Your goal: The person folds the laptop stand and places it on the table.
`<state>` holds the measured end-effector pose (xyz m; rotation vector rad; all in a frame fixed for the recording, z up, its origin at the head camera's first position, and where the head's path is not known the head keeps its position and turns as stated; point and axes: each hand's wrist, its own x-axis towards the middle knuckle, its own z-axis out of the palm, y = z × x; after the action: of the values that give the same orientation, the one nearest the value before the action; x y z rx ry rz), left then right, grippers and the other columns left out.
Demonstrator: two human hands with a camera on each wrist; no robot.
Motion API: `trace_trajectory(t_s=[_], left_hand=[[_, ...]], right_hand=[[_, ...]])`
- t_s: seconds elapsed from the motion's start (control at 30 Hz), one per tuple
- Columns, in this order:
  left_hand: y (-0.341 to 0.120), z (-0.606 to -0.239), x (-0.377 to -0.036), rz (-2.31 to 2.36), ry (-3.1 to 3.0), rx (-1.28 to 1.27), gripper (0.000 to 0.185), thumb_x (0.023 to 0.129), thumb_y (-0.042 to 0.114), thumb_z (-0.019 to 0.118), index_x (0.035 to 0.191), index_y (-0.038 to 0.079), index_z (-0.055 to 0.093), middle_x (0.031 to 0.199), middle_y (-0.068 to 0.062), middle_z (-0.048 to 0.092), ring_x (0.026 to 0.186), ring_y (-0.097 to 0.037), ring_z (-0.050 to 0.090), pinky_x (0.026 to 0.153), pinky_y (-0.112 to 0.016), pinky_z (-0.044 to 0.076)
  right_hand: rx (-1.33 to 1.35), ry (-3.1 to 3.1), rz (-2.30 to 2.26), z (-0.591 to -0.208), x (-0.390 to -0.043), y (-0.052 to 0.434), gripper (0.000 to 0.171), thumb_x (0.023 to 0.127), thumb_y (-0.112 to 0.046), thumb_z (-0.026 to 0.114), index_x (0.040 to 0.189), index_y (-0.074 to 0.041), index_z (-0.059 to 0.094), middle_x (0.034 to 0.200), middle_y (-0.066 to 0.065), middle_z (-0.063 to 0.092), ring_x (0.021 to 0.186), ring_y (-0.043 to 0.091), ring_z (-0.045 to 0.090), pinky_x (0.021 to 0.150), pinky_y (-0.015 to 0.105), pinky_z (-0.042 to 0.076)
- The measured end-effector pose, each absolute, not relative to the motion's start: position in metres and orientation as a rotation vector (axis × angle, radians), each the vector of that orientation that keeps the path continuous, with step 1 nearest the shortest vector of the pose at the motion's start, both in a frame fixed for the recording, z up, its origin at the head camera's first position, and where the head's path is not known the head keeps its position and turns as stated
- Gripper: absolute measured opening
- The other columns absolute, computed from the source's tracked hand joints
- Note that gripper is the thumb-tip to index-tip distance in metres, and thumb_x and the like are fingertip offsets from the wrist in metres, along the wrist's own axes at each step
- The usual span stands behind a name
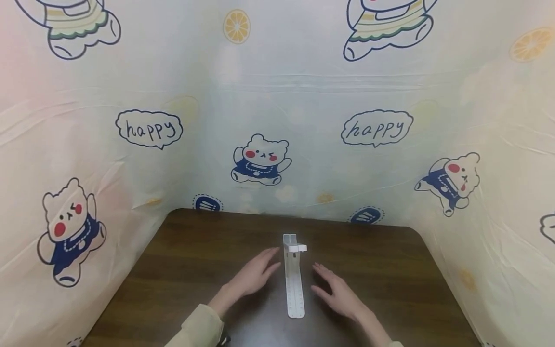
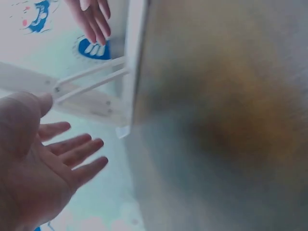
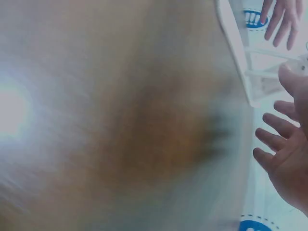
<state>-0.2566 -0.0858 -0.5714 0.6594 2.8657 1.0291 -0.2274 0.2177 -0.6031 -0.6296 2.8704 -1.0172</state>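
- Right now I see a white plastic bracket (image 1: 294, 279) lying on the dark wooden table (image 1: 182, 260), its long flat strip running away from me and a short upright piece at its far end.
- My left hand (image 1: 253, 275) sits just beside the bracket on its left, fingers straight and spread, palm toward the strip; I can't tell whether the fingertips touch it.
- My right hand (image 1: 336, 289) mirrors it on the other side, fingers straight and relaxed, holding nothing, with a narrow gap to the bracket.
- From the left wrist view, the open palm (image 2: 38, 168) shows with fingers fanned, and the bracket's white bars (image 2: 91, 82) cross ahead of it; the table surface is a blur.
- From the right wrist view, the fingers (image 3: 274, 139) are likewise extended near the bracket's white edge (image 3: 236, 53).
- Behind the table hangs a pale backdrop (image 1: 303, 96) printed with cartoon bears, lemon slices and "happy" bubbles.
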Motion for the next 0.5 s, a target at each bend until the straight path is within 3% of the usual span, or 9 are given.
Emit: trace_trajectory(t_s=[0.3,0.5], left_hand=[[-0.080,-0.543,-0.271,1.273,2.800,0.635,0.059,0.119,0.043,0.044,0.168,0.010,0.044,0.172,-0.015,0.050,0.160,-0.036,0.048,0.132,-0.058,0.041],[-0.071,-0.534,-0.277,1.287,2.770,0.712,0.056,0.119,0.037,0.046,0.169,0.011,0.042,0.173,-0.014,0.048,0.161,-0.036,0.047,0.132,-0.058,0.040]], right_hand=[[-0.582,2.872,-1.170,-0.573,-0.249,0.218,0.062,0.109,-0.031,0.071,0.164,-0.011,0.052,0.169,0.013,0.054,0.156,0.035,0.053,0.129,0.059,0.043],[-0.559,2.854,-1.319,-0.560,-0.260,0.209,0.061,0.111,-0.032,0.067,0.166,-0.013,0.048,0.171,0.014,0.051,0.158,0.039,0.049,0.129,0.063,0.041]])
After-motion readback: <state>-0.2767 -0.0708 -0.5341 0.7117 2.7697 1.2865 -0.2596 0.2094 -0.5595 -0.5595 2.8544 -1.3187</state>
